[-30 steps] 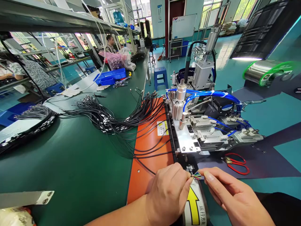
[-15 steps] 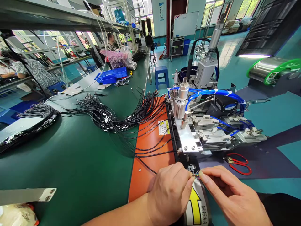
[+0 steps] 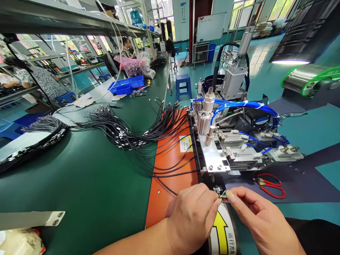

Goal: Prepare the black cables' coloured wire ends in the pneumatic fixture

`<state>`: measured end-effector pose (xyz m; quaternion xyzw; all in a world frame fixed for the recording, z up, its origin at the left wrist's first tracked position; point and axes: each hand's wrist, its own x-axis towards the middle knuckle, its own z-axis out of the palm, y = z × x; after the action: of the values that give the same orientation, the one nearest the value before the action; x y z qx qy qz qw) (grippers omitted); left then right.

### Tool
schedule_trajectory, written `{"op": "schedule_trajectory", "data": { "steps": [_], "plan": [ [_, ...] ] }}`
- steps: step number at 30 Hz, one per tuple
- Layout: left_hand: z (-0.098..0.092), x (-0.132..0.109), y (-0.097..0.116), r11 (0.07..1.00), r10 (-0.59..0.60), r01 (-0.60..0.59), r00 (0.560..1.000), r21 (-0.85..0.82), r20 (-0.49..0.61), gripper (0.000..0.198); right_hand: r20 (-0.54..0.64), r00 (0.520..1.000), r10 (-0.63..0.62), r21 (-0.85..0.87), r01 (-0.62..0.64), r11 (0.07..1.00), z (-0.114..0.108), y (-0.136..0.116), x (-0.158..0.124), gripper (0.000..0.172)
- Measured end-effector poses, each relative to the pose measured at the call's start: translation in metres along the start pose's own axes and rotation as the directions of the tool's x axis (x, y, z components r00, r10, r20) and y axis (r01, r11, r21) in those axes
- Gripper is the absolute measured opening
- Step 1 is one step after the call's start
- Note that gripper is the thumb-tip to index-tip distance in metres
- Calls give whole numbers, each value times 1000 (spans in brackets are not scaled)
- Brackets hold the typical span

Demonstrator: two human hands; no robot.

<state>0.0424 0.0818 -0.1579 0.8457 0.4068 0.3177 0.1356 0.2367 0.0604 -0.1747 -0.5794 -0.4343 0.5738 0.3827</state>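
Observation:
My left hand (image 3: pixel 192 216) pinches the end of a thin black cable (image 3: pixel 162 182) over the orange plate (image 3: pixel 170 170). Several fine coloured wires (image 3: pixel 223 196) fan out of that cable end. My right hand (image 3: pixel 257 219) pinches these wire tips from the right. Both hands sit just in front of a metal machine (image 3: pixel 228 141) with blue air hoses. A white label with a yellow arrow (image 3: pixel 221 230) lies under my fingers.
A big bundle of black cables (image 3: pixel 117 131) spreads over the green bench (image 3: pixel 79 177). Red-handled scissors (image 3: pixel 271 184) lie right of the machine. A blue tray (image 3: pixel 124 86) and a blue stool (image 3: pixel 182 85) stand farther off. Other people sit at the left and far back.
My hands stay at the cable end; my right fingers have closed in slightly on the wire tips. The view has shifted a little.

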Motion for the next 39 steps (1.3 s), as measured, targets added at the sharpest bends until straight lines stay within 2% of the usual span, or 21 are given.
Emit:
{"op": "schedule_trajectory", "data": {
  "steps": [5,9,14,24,39],
  "plan": [
    [-4,-1,-4,997,-40,42,999,-57,33,20,3,995,99,200,-97,975,3,1,6,37],
    [-7,-6,-11,988,-62,72,995,-138,79,34,14,990,138,275,-136,952,6,1,10,37],
    [-7,-6,-14,985,-69,80,995,-154,76,34,11,993,114,239,-113,964,6,4,13,41],
    [-2,-2,-14,990,-50,48,999,-132,-11,25,1,996,89,177,-88,980,7,8,21,47],
    [-3,-1,-12,993,-66,66,998,-96,13,23,4,995,104,142,-104,984,7,9,21,47]
  ]
}}
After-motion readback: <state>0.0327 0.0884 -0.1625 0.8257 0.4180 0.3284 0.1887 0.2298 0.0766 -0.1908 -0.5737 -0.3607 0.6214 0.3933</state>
